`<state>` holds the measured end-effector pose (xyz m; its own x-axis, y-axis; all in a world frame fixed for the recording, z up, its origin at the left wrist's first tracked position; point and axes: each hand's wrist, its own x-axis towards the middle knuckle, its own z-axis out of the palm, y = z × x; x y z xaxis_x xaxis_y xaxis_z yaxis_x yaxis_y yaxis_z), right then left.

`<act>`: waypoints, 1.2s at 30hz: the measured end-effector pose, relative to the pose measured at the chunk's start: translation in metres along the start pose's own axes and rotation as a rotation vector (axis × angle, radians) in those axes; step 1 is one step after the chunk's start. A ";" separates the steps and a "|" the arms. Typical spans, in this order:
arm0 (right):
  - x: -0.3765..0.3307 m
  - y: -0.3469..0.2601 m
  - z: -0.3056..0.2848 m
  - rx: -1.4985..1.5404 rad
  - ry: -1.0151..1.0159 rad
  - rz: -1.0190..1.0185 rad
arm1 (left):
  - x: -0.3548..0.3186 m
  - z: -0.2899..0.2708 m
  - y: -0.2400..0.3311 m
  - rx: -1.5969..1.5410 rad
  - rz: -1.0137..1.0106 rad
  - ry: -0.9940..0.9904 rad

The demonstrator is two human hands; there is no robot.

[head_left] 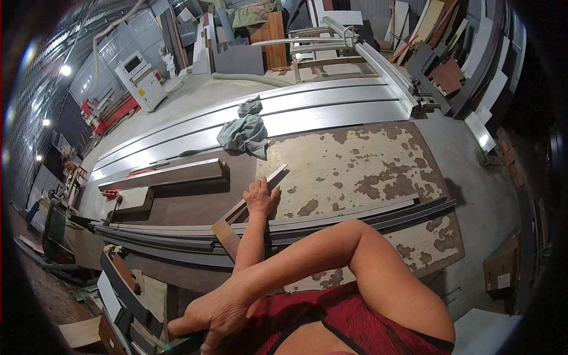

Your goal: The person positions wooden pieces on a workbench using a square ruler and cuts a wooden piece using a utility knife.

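My left hand (259,198) reaches forward over the worktable, its fingers closed over a thin pale strip. That strip and a wider brown piece form what looks like a carpenter's square (225,236), lying at a slant across the table. My right arm crosses over the left forearm toward the lower left. There my right hand (214,313) is closed around something dark with a bit of green, mostly hidden by the hand and the picture's edge. Long grey and dark strips (331,222) lie across the table under my arms.
A grey-green cloth (244,135) lies at the edge of the slotted metal sliding table (331,109). A long metal fence (171,174) and a pale block (131,200) stand at left. Offcuts (130,296) are stacked at lower left. The worktable (355,157) has patchy, worn coating.
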<state>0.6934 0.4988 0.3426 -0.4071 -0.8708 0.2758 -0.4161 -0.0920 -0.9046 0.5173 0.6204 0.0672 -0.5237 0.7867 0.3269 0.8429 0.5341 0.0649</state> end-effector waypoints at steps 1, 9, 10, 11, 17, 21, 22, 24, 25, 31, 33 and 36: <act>-0.008 0.006 -0.002 0.045 0.033 -0.011 | 0.001 0.003 0.001 0.008 0.020 0.032; -0.125 0.076 -0.047 -0.174 0.901 0.256 | -0.006 -0.007 0.006 -0.070 -0.004 0.117; -0.143 0.094 -0.054 -0.282 1.119 0.221 | -0.003 -0.003 0.005 -0.077 -0.006 0.119; -0.168 0.109 -0.061 -0.400 1.192 0.327 | 0.001 0.005 0.002 -0.111 0.033 0.148; -0.243 0.176 -0.055 -0.702 1.198 1.127 | 0.004 0.015 -0.010 -0.108 0.083 0.308; -0.246 0.201 -0.053 -0.682 1.202 1.256 | 0.005 0.020 -0.013 -0.076 0.021 0.183; -0.246 0.205 -0.054 -0.679 1.200 1.255 | 0.005 0.020 -0.013 -0.075 0.024 0.190; -0.246 0.213 -0.056 -0.721 1.192 1.271 | 0.007 0.019 -0.011 -0.061 0.009 0.163; -0.245 0.216 -0.057 -0.721 1.189 1.270 | 0.008 0.019 -0.010 -0.048 -0.007 0.139; -0.249 0.235 -0.059 -0.742 1.209 1.266 | 0.008 0.016 -0.004 -0.025 0.018 0.229; -0.242 0.232 -0.060 -0.740 1.155 1.288 | 0.007 0.017 -0.007 -0.013 -0.005 0.214; -0.245 0.237 -0.058 -0.763 1.178 1.265 | 0.009 0.016 -0.005 0.016 -0.016 0.201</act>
<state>0.6471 0.7183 0.0793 -0.8567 0.5158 0.0038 0.4456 0.7437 -0.4984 0.5067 0.6298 0.0546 -0.5003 0.7017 0.5073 0.8320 0.5518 0.0573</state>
